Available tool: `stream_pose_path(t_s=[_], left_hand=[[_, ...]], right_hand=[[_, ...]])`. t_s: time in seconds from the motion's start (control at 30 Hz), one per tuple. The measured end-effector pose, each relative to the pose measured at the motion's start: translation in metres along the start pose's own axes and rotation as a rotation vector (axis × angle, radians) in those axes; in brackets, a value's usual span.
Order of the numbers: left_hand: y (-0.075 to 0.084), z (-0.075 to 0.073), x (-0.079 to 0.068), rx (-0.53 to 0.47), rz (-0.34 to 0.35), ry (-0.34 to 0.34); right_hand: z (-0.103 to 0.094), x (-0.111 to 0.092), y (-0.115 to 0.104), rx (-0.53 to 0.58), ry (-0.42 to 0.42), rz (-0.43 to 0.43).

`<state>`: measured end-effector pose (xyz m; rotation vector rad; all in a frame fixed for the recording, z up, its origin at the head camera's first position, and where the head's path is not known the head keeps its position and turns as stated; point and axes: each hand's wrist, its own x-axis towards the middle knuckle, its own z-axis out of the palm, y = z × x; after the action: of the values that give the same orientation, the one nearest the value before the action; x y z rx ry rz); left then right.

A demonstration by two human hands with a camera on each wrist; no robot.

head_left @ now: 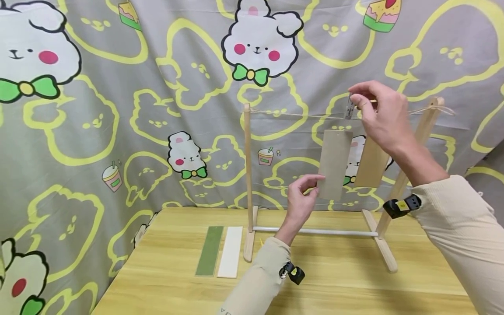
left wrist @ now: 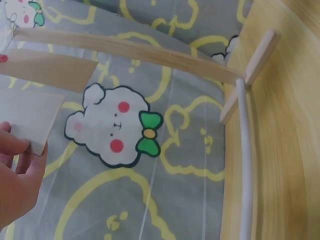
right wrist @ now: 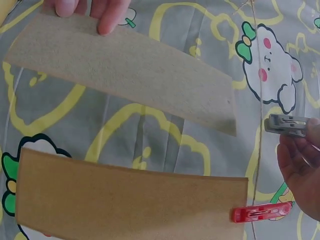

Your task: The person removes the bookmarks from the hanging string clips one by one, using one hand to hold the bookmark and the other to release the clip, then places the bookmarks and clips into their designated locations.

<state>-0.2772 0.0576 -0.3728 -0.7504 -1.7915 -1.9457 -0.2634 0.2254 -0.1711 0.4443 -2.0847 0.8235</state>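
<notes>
My left hand point(head_left: 301, 199) pinches a grey-beige rectangular card point(head_left: 334, 166) by its lower left edge, and the card stands upright in the air below the string point(head_left: 291, 113). My right hand point(head_left: 383, 116) is raised at string height, pinching a grey clothespin point(head_left: 348, 107) between thumb and fingers. In the right wrist view the tip of the clothespin point(right wrist: 285, 125) is close to the string, apart from the card's top end. Beside it a brown card point(right wrist: 125, 195) hangs from the string by a red clothespin point(right wrist: 262, 212); my right hand partly covers that card's top in the head view.
The string runs between two wooden posts point(head_left: 248, 166) joined by a white rod point(head_left: 315, 232) low over the wooden table point(head_left: 157, 271). A green card point(head_left: 209, 251) and a white card point(head_left: 230, 252) lie left of the stand. A patterned curtain point(head_left: 118, 109) hangs behind.
</notes>
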Motion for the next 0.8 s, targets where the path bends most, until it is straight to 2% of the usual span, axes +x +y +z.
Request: stream_pose_path(t_s=[0.1, 0.3, 0.57, 0.8], left_hand=[[0.0, 0.0, -0.001, 0.009, -0.004, 0.001], [0.004, -0.002, -0.003, -0.006, -0.048, -0.003], [0.009, -0.009, -0.008, -0.027, -0.045, -0.009], [0.014, -0.016, -0.012, -0.02, -0.039, 0.001]], right_hand=[[-0.003, 0.001, 0.001, 0.006, 0.043, -0.01], [-0.008, -0.002, 0.004, 0.034, 0.026, 0.032], [-0.011, -0.01, 0.002, 0.076, 0.037, 0.033], [-0.012, -0.018, -0.002, 0.06, 0.051, 0.033]])
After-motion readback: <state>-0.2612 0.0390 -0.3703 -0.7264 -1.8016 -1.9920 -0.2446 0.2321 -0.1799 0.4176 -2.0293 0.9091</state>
